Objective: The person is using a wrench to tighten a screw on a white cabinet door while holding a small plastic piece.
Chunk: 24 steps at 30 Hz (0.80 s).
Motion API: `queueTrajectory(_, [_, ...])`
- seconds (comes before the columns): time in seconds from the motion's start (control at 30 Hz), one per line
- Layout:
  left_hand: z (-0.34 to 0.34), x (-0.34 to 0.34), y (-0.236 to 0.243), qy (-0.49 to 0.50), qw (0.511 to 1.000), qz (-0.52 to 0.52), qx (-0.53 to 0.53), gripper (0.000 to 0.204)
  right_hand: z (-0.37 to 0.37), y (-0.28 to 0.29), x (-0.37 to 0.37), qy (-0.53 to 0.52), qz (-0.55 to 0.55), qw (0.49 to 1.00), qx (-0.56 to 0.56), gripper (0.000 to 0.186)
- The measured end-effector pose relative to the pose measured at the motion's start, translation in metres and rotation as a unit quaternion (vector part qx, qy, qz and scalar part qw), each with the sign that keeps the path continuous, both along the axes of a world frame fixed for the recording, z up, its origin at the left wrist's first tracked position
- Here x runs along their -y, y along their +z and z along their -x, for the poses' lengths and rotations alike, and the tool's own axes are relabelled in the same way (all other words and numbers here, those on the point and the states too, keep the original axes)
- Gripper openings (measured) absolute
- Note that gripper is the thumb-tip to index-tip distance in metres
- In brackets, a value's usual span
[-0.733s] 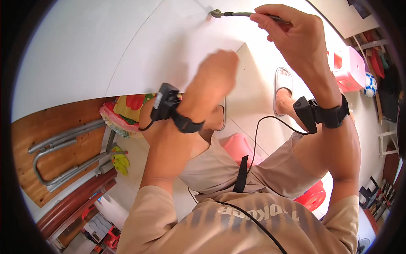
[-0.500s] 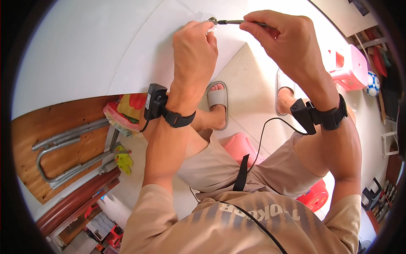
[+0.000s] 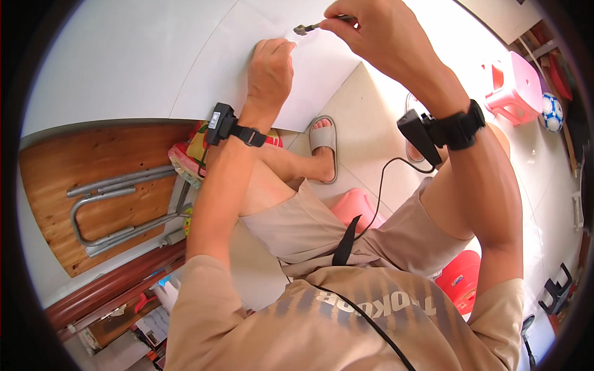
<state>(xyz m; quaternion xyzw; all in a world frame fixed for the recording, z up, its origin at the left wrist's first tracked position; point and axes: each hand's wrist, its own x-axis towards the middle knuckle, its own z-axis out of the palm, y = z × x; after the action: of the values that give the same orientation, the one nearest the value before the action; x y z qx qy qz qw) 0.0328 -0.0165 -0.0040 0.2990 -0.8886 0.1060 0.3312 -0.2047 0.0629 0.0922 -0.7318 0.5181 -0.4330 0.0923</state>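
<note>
While the brush (image 3: 307,26) is pinched near the top of the view, its dark tip touches or nearly touches the white board (image 3: 204,68) just ahead of the left hand's fingertips; I cannot tell whether it makes contact. The right hand (image 3: 377,31) is clamped on the thin handle, fingers bunched together around it, probably so that the tip can be steered finely. The left hand (image 3: 270,68) lies knuckles-up on the board just below and to the left of the tip, fingers curled together and holding nothing; pressing there likely steadies the panel close to the point being worked. Both wrists carry black straps with small black units, and a cable runs from the right one down toward the shirt. Beneath the left forearm, a bare knee and beige shorts show that the person sits low, close to the board, which leans or stands in front. Below the left hand a foot in a grey sandal (image 3: 322,148) rests on the pale tiled floor. Well off to the left of the left forearm lies a wooden panel (image 3: 74,179) with folded metal legs. Beyond the right wrist stands a pink stool (image 3: 516,80), with a ball (image 3: 552,111) just past it.
</note>
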Motion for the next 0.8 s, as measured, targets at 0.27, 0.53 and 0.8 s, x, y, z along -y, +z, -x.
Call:
queueTrajectory(0.27, [-0.031, -0.036, 0.024, 0.036, 0.895, -0.087, 0.436, 0.012, 0.014, 0.002, -0.007, 0.053, 0.015, 0.998, -0.012, 0.018])
queueTrajectory(0.53, [-0.061, -0.048, 0.068, 0.063, 0.875, -0.113, 0.466, 0.012, 0.009, -0.004, -0.005, 0.103, 0.035, 0.994, -0.030, 0.021])
queueTrajectory(0.8, [-0.061, -0.041, 0.140, -0.007, 0.945, -0.033, 0.325, 0.019, -0.007, -0.014, 0.002, 0.112, 0.080, 0.990, -0.038, 0.024])
